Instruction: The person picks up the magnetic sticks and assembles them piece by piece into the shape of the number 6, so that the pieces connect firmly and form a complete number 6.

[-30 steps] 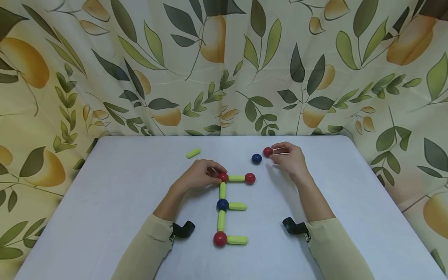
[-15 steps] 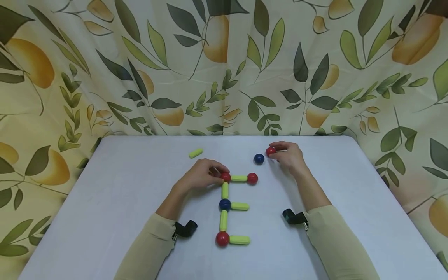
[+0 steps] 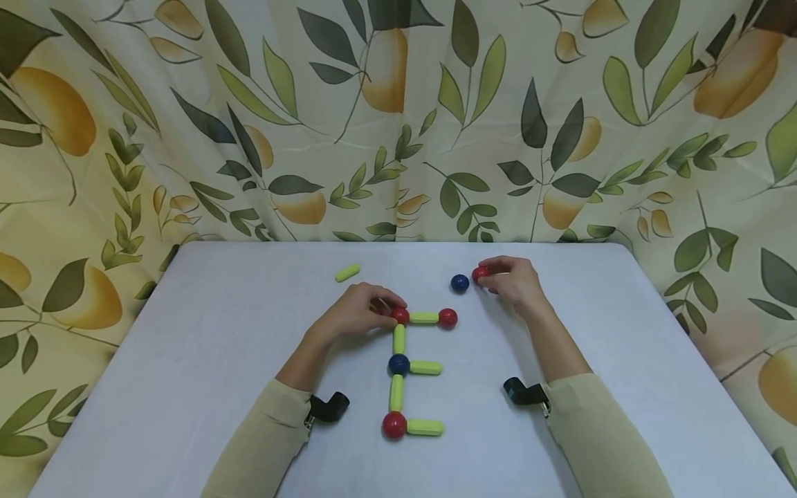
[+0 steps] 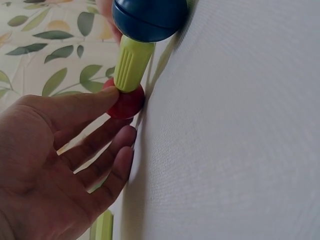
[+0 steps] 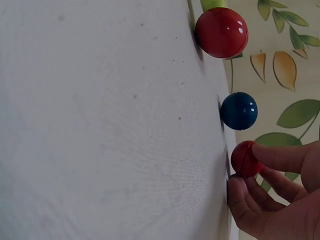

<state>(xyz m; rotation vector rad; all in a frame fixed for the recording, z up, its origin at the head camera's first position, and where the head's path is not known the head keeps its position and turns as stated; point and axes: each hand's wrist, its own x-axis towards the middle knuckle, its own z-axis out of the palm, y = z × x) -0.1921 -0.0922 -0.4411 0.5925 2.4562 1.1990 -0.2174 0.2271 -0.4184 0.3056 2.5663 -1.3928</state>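
My left hand (image 3: pixel 361 308) pinches the red ball (image 3: pixel 400 316) at the upper left corner of a shape made of balls and yellow-green rods. A rod (image 3: pixel 424 317) runs from that ball to another red ball (image 3: pixel 447 318). Below it, rods link down to a blue ball (image 3: pixel 399 364) and a red ball (image 3: pixel 394 425), each with a rod sticking out to the right. Farther back, my right hand (image 3: pixel 513 280) holds a loose red ball (image 5: pixel 245 159) between thumb and fingers. A loose blue ball (image 3: pixel 459 283) sits just left of it.
A single yellow-green rod (image 3: pixel 347 272) lies near the back of the white table (image 3: pixel 218 332). Behind the table hangs a curtain (image 3: pixel 398 138) printed with fruit and leaves. Black wrist cameras (image 3: pixel 330 407) stick out from both sleeves.
My right hand's fingers have closed in on the loose red ball, which has shifted slightly toward me. My left hand keeps its pinch on the corner ball. The head view has swayed a little.
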